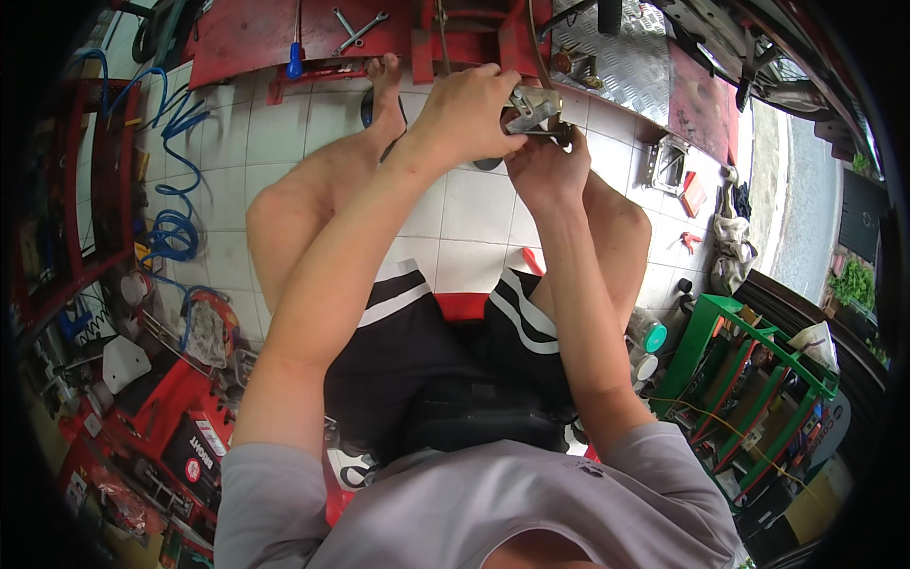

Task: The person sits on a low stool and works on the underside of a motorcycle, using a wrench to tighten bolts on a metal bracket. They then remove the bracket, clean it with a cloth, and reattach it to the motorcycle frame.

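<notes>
In front of me, above the tiled floor, both hands are closed around a blocky silver-grey metal part [533, 110] with a rod-like lower edge. My left hand [474, 112] grips its left side, fingers wrapped over the top and the thumb underneath. From below, my right hand [552, 171] holds the lower right side with its fingers curled up. Part of the piece is hidden behind the fingers, and its exact kind cannot be made out.
Beyond my hands is a red work platform [379, 47] with crossed wrenches [358, 33] and a blue-handled screwdriver [295, 64]. A coiled blue air hose [175, 228] lies left. To the right are a square metal part [669, 164], a red clamp-like tool [689, 242] and a green rack [697, 346].
</notes>
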A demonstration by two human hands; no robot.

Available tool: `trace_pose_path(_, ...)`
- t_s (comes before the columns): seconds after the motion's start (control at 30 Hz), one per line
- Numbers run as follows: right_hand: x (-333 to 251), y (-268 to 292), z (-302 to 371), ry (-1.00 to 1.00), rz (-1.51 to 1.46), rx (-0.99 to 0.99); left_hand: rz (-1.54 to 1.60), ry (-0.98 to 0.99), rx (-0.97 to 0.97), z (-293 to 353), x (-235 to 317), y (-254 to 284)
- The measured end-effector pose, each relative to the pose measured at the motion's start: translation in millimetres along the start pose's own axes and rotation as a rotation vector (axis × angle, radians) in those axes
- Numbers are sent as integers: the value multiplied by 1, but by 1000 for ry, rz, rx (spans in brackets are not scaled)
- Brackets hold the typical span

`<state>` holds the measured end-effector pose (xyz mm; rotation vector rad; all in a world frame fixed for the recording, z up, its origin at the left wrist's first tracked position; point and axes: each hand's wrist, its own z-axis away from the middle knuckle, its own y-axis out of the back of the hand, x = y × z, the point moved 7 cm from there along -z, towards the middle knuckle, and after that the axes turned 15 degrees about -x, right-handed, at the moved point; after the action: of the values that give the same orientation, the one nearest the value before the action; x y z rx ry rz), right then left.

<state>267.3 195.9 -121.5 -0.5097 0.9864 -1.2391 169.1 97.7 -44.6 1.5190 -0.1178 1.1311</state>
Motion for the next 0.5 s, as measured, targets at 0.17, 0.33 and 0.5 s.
trace_pose_path(0.17,-18,26,-7,81,119,-6,11,-14,-12,-3,-14,9)
trace_pose_path(0.33,-55,17,-3,118,673,-192,135,-48,-28,-6,-13,8)
trace_pose_path(0.5,-54,-9,0,23,683,-243,71,-56,16,-3,-6,6)
